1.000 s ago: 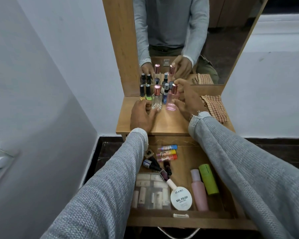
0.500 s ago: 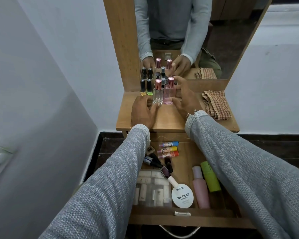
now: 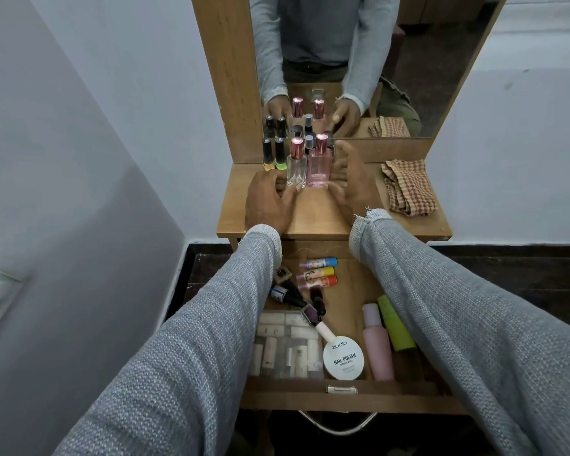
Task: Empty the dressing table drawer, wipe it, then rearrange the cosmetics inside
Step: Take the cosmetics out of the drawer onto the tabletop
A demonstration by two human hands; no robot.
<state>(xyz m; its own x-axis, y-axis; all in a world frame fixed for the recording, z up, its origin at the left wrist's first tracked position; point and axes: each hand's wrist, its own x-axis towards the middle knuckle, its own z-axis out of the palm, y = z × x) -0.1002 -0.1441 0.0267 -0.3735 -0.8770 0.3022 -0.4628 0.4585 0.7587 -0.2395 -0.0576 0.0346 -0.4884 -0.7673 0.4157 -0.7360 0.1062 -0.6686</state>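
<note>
Both hands sit on the dressing table top [image 3: 310,222], flanking two perfume bottles that stand upright and touching in front of the mirror [image 3: 359,60]. The left hand [image 3: 269,202] lies palm down with relaxed fingers, its fingertips touching the base of the clear perfume bottle [image 3: 296,166]; it grips nothing. The right hand [image 3: 351,182] stands on its edge, fingers loosely spread, just beside the pink perfume bottle [image 3: 318,166]; I cannot tell whether it touches the glass. A second ago the pink bottle stood apart from the clear one with the right hand around it; now the two bottles are side by side and the right hand has loosened off it. Left of them stand two nail polish bottles [image 3: 273,154], yellow and green, with more small bottles behind. A checked cloth [image 3: 408,187] lies folded at the right of the top, unmoved. Below, the drawer [image 3: 343,394] is pulled out and holds, as before, three lip balm sticks [image 3: 316,272], a clear box of small tubes [image 3: 283,345], a round nail polish remover tub [image 3: 343,359], a pink bottle [image 3: 377,342] and a green bottle [image 3: 395,324].
</note>
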